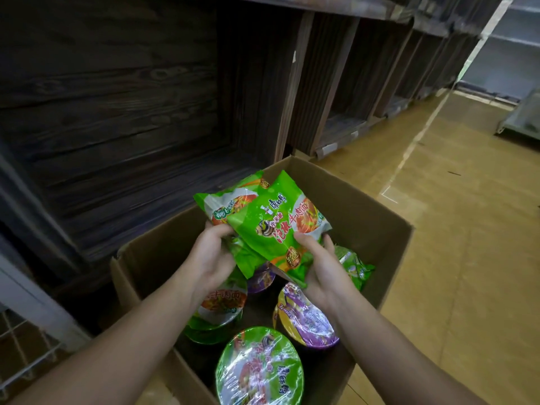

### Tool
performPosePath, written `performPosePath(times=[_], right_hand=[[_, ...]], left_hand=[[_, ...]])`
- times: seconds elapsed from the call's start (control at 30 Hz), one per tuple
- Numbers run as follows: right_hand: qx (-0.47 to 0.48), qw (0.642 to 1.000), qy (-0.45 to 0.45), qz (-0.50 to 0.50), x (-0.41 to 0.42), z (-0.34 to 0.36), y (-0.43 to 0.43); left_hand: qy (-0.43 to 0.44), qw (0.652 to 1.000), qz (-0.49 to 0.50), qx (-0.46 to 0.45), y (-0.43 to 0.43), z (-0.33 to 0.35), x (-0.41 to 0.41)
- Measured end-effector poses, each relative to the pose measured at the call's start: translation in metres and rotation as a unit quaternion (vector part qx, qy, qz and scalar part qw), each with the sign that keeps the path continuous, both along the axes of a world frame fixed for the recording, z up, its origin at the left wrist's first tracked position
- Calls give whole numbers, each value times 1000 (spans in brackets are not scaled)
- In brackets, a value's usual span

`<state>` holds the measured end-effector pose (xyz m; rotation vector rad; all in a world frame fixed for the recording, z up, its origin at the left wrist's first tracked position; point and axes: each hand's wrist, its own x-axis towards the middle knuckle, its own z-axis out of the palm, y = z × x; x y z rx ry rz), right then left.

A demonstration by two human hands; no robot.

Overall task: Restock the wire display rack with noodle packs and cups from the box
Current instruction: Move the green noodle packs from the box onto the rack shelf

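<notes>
The wire rack (pixel 26 355) sat low at far left. Over the cardboard box (pixel 374 229), the left hand (pixel 210 252) gripped the rear noodle pack (pixel 225 203) and the right hand (pixel 318 267) clasped the front noodle pack (pixel 271 229), probably gathering both for one trip. Inside the box lay a green-lidded cup (pixel 260 366), a purple-lidded cup (pixel 306 317), and perhaps more packs.

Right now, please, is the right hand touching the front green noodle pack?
Touching. The head view shows the right hand gripping the front green noodle pack, thumb atop.
</notes>
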<state>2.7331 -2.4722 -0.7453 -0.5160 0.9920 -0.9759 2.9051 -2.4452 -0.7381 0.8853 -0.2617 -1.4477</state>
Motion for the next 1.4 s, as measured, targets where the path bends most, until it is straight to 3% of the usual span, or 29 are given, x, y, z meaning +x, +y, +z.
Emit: performPosePath(times=[0.2,0.27,0.43,0.5,0.6,0.7,0.77,0.87,0.93,1.27,1.4], right_hand=[[-90,984,145,44,-28,9,-23],[-107,981,140,84,-42,17,-30],[-146,936,171,269,-59,32,-42],[-145,919,189,315,-58,31,-42],[-162,909,229,307,-53,26,-39],[-151,913,206,317,-50,24,-37],[-135,917,182,329,-51,23,-34],[-96,956,149,235,-48,20,-32],[-73,975,118,174,-45,16,-33],[-26,993,44,105,-22,-1,-27],[-3,995,96,-5,6,-6,-29]], left_hand=[[-107,989,62,78,3,-1,11],[-136,984,31,114,4,-1,19],[-151,964,-169,136,6,7,13],[-154,961,-186,136,4,7,9],[-165,956,-197,142,3,8,13],[-208,942,-202,166,5,6,12],[-190,949,-192,161,7,7,12],[-43,980,-166,97,4,4,17],[-1,982,-182,49,5,5,14],[11,993,-118,-11,7,11,8],[-100,987,-115,-58,5,8,-2]])
